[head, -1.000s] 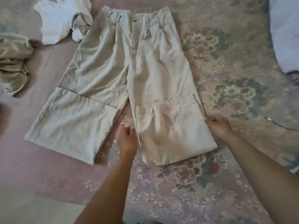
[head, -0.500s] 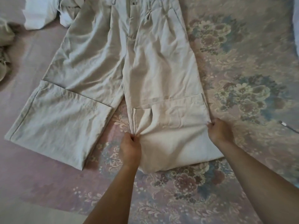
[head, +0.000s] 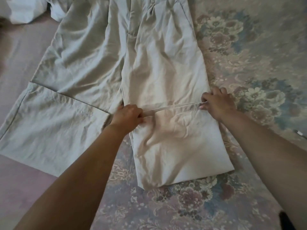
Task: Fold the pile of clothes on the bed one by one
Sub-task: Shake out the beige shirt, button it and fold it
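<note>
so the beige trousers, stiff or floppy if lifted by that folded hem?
Probably floppy: the beige trousers wrinkle wherever the left hand and right hand pinch the hem. Likely light, since only that edge rises. Creases suggest folds hold.

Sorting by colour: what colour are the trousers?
Pale beige trousers, plain, seen in the head view.

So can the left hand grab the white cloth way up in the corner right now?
Probably not right away. The left hand is busy pinching the hem of the beige trousers, and the white cloth lies far off at the top left corner. Nothing blocks the path, but it would have to let go and stretch.
</note>
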Available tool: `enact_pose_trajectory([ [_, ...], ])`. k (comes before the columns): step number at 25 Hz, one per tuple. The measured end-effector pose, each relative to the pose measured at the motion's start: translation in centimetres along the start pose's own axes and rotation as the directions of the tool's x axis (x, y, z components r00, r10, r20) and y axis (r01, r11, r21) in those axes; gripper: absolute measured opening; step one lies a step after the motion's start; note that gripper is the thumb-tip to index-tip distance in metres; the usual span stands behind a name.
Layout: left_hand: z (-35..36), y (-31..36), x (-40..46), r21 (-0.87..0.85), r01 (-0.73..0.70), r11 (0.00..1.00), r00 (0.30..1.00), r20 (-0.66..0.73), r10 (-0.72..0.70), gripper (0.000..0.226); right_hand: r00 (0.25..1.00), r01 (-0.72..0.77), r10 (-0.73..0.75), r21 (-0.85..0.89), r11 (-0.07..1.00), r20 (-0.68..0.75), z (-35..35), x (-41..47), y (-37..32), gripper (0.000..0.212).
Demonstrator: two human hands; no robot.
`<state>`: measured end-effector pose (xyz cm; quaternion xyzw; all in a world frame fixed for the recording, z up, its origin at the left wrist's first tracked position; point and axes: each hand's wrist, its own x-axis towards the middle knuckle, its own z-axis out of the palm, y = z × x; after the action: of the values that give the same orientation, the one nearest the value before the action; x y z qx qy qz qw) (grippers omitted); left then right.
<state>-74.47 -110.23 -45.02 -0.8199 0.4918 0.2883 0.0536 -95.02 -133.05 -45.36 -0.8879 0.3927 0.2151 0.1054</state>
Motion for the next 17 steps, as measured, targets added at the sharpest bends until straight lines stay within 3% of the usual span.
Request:
enact_pose_trajectory([
  [3,0.1,-0.7,0.0,-0.101,0.199,0.975,0.979,-0.028,-0.203,0.030,0.997,-0.074,0.074,-0.011,0.997,-0.009,-0.3,0.3,0.6,0.022],
  [5,0.2,-0.5,0.1,-0.174,0.331,0.927,0.943,0.025,-0.332,0.026,0.994,-0.101,0.099,-0.040,0.994,-0.053,0.0,0.1,0.2,0.020],
  [6,0.0,0.3,-0.2,-0.120,0.357,0.926,0.934,0.023,-0.357,0.025,0.991,-0.113,0.109,-0.048,0.992,-0.073,0.2,-0.1,-0.1,0.020],
  [7,0.2,1.1,-0.4,-0.043,0.352,0.935,0.930,-0.093,-0.355,0.028,0.988,-0.130,0.126,-0.041,0.991,-0.084,0.4,-0.2,-0.5,0.022],
  [9,1.0,3.0,-1.4,0.071,0.290,0.955,0.894,-0.376,-0.243,0.040,0.976,-0.172,0.171,0.005,0.985,-0.132,0.5,-0.6,-1.0,0.027],
  [11,4.0,5.5,-3.8,0.072,0.036,0.997,0.884,-0.468,0.001,0.049,0.940,-0.114,0.108,0.000,0.994,-0.323,0.8,-1.4,-1.8,0.043],
  [13,8.1,8.0,-7.7,0.083,-0.194,0.977,0.906,-0.367,0.211,0.061,0.882,0.081,-0.123,-0.111,0.990,-0.454,2.9,-3.7,-3.5,0.058],
  [15,11.6,8.7,-11.3,0.117,-0.253,0.960,0.925,-0.263,0.275,0.067,0.889,0.308,-0.344,-0.160,0.938,-0.302,7.2,-8.5,-5.9,0.065],
  [17,14.0,7.5,-13.3,0.091,-0.234,0.968,0.953,-0.177,0.247,0.069,0.912,0.351,-0.377,-0.171,0.921,-0.159,11.1,-12.8,-6.4,0.068],
])
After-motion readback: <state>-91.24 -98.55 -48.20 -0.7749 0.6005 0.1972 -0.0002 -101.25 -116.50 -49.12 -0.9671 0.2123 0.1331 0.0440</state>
